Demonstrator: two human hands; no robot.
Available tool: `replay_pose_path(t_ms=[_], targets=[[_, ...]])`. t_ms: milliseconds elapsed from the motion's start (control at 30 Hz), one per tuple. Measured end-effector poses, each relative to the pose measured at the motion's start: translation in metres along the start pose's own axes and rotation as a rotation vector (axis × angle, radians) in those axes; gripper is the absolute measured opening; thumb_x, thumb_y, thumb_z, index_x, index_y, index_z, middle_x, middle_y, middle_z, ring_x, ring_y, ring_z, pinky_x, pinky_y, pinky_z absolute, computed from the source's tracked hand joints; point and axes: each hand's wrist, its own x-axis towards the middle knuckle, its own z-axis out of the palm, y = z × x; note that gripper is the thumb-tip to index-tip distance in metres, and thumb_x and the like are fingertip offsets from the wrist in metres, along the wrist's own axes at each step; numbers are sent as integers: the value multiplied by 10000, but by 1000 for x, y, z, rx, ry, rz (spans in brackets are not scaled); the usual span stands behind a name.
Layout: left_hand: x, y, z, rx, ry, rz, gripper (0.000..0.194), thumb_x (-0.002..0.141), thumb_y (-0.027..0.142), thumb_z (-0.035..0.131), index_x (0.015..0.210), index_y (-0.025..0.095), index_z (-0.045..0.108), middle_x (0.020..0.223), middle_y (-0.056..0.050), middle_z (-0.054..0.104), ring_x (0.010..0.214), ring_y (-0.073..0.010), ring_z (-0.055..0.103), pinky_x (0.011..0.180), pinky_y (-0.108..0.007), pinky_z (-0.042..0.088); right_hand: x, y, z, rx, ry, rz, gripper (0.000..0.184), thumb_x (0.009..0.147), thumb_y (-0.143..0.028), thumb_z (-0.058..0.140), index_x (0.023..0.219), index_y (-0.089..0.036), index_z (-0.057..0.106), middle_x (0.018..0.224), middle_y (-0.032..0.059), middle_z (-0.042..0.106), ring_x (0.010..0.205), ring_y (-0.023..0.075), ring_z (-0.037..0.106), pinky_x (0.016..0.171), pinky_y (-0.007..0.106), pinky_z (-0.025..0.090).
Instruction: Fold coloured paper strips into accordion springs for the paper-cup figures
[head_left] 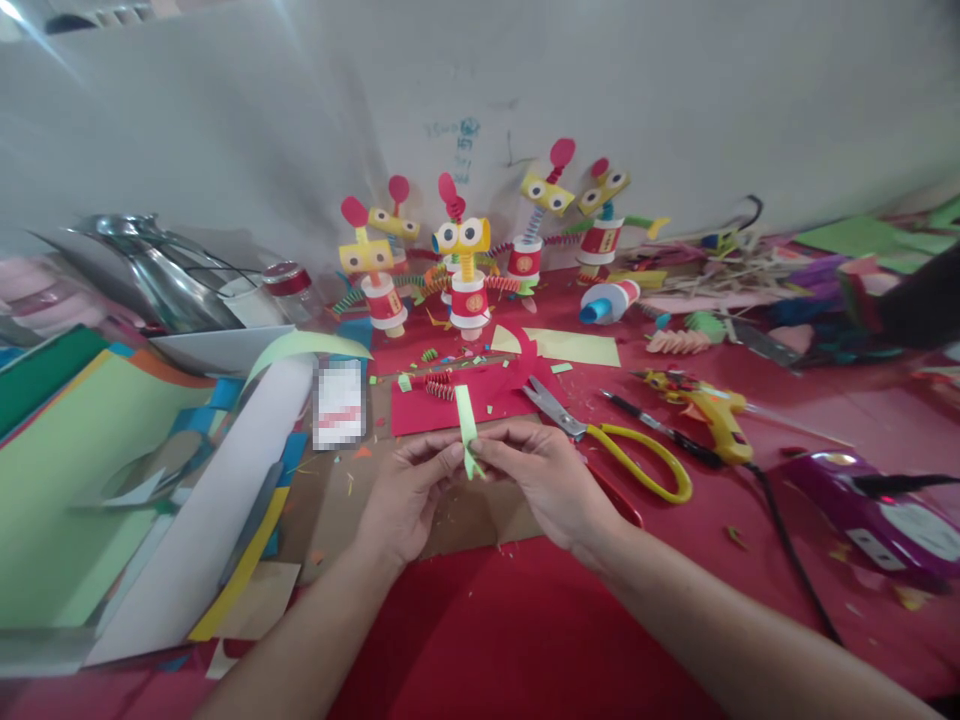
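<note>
A pale green paper strip (466, 412) stands upright between my two hands, its lower end split or folded into short points. My left hand (415, 490) pinches that lower end from the left with thumb and fingers. From the right, my right hand (541, 478) pinches the same end, thumb and forefinger together. Just beyond lies a sheet of red paper (411, 408) with small coiled paper springs (439, 386) and green scraps on it. Yellow-handled scissors (592, 425) rest right of my right hand, blades partly apart.
Cup-and-paper figures (469, 300) stand along the back wall. Right are a black pen (660, 428), a yellow glue gun (712, 418) with its cord, and a purple power strip (862, 510). Colored paper sheets (82, 480), a metal jug (150, 275) and a glass jar (291, 290) are left.
</note>
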Motion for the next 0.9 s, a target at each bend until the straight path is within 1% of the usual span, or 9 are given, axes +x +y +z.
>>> replay_pose_path(t_ms=[167,333,467,533,600,667,767,833,900], targets=[[-3,4,6,131,55,91,194,648,232,764,823,152,742,697,-46,707,620,-112,617,640,-236,485,1,0,0,39,12,33,95,721,-286,692,747,-215,751,599,-6,634,577,102,527,615,268,451],[-4,6,9,198,114,136,225,656,265,757,844,142,739,740,-65,722,660,-143,649,711,-290,518,4,0,-1,80,-12,74,109,659,-242,739,765,-222,756,681,2,685,621,100,568,711,280,470],[-3,4,7,163,161,150,232,651,276,761,839,144,736,741,-58,723,637,-135,647,705,-294,530,3,0,-2,86,-68,72,170,672,-253,740,840,-232,751,737,1,700,690,113,599,803,303,468],[-2,2,6,130,207,179,223,631,266,774,822,155,736,739,-41,720,635,-125,643,697,-280,533,1,-1,0,89,-126,65,221,668,-260,748,888,-235,741,790,6,706,753,131,617,851,324,462],[-2,1,6,107,250,210,205,618,252,781,796,164,731,725,-22,712,639,-114,637,694,-263,531,-1,-1,2,85,-160,35,214,684,-277,740,893,-230,734,826,12,705,790,147,622,863,337,463],[-2,0,6,81,237,212,185,628,250,774,781,161,718,722,-14,704,655,-116,639,705,-266,528,-2,0,5,64,-103,-13,159,717,-304,713,855,-227,730,802,5,696,752,140,613,808,317,478],[-2,-1,7,21,165,185,167,644,251,764,759,153,695,751,-21,701,684,-137,649,715,-292,525,-1,3,6,9,50,-50,129,739,-324,690,808,-219,714,719,-11,670,655,117,579,688,272,478],[-2,-1,7,-20,123,162,157,650,242,760,759,156,687,767,-24,702,689,-144,649,710,-300,520,0,6,5,-39,84,-59,130,743,-320,684,805,-209,705,703,-8,662,636,117,573,656,266,474],[-2,0,7,-45,67,121,149,671,235,747,784,155,691,763,-31,701,686,-145,644,710,-301,512,1,8,3,-97,83,-83,128,752,-313,672,811,-204,701,707,-2,663,638,121,577,648,265,473]])
